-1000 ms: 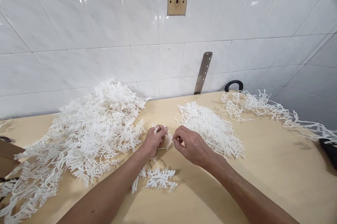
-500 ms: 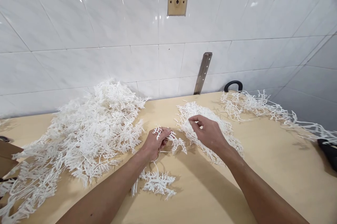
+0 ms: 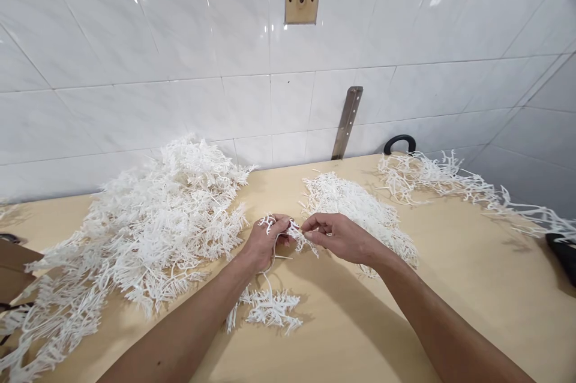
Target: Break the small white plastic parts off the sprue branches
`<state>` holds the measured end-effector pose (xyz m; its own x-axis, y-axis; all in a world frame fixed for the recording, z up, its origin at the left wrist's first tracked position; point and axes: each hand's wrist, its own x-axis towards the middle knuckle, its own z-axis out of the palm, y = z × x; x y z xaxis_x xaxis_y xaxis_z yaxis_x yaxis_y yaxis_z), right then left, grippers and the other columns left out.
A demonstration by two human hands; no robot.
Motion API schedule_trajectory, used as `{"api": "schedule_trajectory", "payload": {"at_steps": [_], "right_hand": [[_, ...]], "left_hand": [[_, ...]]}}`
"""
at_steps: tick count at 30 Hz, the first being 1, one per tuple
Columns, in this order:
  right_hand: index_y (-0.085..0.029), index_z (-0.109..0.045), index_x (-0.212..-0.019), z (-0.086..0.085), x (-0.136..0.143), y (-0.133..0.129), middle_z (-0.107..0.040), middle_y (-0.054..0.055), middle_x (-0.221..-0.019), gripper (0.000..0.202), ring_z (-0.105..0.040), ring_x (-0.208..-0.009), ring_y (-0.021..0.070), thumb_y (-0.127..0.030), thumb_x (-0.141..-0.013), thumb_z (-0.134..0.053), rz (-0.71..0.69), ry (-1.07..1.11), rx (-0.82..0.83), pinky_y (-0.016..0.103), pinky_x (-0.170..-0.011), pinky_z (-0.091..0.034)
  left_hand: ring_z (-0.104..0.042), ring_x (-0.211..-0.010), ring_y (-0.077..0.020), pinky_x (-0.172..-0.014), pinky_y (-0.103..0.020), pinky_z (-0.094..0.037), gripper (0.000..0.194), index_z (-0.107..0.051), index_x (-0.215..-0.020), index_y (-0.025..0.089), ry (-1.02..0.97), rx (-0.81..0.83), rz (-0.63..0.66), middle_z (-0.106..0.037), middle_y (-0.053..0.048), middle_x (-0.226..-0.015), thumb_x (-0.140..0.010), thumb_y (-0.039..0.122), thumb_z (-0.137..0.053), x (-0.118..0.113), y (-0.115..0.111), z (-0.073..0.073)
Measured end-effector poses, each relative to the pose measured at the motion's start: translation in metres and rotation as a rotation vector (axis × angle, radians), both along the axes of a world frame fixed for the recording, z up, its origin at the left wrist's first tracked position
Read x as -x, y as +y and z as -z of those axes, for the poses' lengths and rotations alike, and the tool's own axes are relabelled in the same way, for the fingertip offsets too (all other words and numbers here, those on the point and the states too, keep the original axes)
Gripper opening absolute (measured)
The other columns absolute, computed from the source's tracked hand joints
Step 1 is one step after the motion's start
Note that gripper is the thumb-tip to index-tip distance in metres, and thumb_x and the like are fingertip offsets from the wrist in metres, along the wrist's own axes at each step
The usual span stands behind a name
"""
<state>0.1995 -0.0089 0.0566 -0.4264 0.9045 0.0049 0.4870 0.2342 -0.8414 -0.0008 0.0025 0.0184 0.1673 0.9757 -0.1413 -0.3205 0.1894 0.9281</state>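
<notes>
My left hand (image 3: 263,245) is closed around a white branched plastic sprig (image 3: 306,245), whose small forked twigs stick out past the thumb on both sides. From this hand a thin stem curves down to a bushier white cluster (image 3: 272,310) on the table. My right hand (image 3: 339,239) pinches at the sprig's right end, thumb and forefinger together; the exact bit between the fingertips is too small to make out. Just behind the right hand lies a flat heap of small white twig pieces (image 3: 355,200).
A big mound of white branched sprigs (image 3: 166,227) covers the table's left side. Bare thin white stems (image 3: 432,176) stretch along the right, near a black ring-shaped handle (image 3: 399,141). A metal bracket (image 3: 347,122) leans at the tiled wall. A brown box (image 3: 13,269) is at the left edge.
My right hand has moved left and slightly down, from above the heap of twig pieces to the sprig in my left hand. The left hand has stayed nearly still.
</notes>
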Motion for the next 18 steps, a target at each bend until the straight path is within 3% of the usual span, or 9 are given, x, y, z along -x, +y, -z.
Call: {"api": "schedule_trajectory", "payload": {"at_steps": [7, 14, 18], "right_hand": [[-0.021, -0.07, -0.084, 0.0, 0.0, -0.002, -0.068, 0.002, -0.078, 0.016, -0.057, -0.068, 0.0145, -0.035, -0.085, -0.062, -0.052, 0.04, -0.016, 0.027, -0.063, -0.044], [-0.019, -0.063, -0.082, 0.008, -0.006, 0.007, -0.055, -0.002, -0.065, 0.019, -0.045, -0.05, 0.0092, -0.038, -0.087, -0.058, 0.13, 0.114, -0.007, 0.022, -0.045, -0.035], [-0.02, -0.059, -0.083, 0.012, -0.009, 0.011, -0.051, -0.004, -0.062, 0.02, -0.043, -0.047, 0.0086, -0.039, -0.089, -0.057, 0.163, 0.197, 0.024, 0.022, -0.042, -0.034]], "left_hand": [[-0.056, -0.055, -0.011, -0.057, -0.025, -0.045, 0.036, -0.067, -0.072, 0.013, -0.001, 0.03, -0.04, -0.062, -0.001, -0.064, -0.056, 0.038, -0.087, -0.001, -0.001, -0.004], [-0.059, -0.06, -0.014, -0.06, -0.026, -0.046, 0.025, -0.072, -0.076, 0.01, 0.025, -0.012, 0.075, -0.065, -0.005, -0.065, -0.06, 0.027, -0.079, 0.002, -0.001, -0.002], [-0.059, -0.059, -0.0146, -0.057, -0.026, -0.046, 0.022, -0.069, -0.072, 0.01, 0.04, -0.019, 0.112, -0.064, -0.005, -0.063, -0.064, 0.029, -0.077, 0.003, -0.002, 0.001]]}}
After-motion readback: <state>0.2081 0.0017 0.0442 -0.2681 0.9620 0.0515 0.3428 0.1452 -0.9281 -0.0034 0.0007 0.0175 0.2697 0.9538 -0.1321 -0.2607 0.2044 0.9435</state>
